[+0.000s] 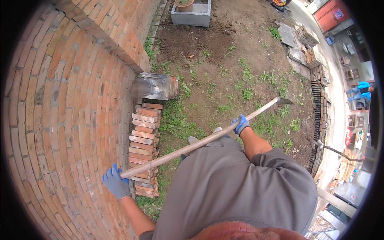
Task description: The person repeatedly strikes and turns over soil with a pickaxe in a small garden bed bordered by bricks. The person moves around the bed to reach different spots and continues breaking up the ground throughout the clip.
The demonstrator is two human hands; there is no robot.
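Observation:
A long wooden-handled hoe (180, 152) slants across in front of my body, from lower left to upper right. My left hand (116, 182), in a grey and blue work glove, is closed at the handle's butt end, near the brick wall. Farther up the handle, closer to the metal blade, my right hand (241, 124) grips it in a matching glove. The dark curved blade (285, 101) is at the far right end, over weedy soil; whether it touches the ground I cannot tell.
A brick wall (76, 104) rises on my left. Along its foot runs a row of stacked bricks (141, 146), with a grey block-like object (154, 86) beyond. Green weeds (247, 94) dot the soil. A concrete planter (191, 18) stands ahead; dark edging tiles (317, 120) line the right.

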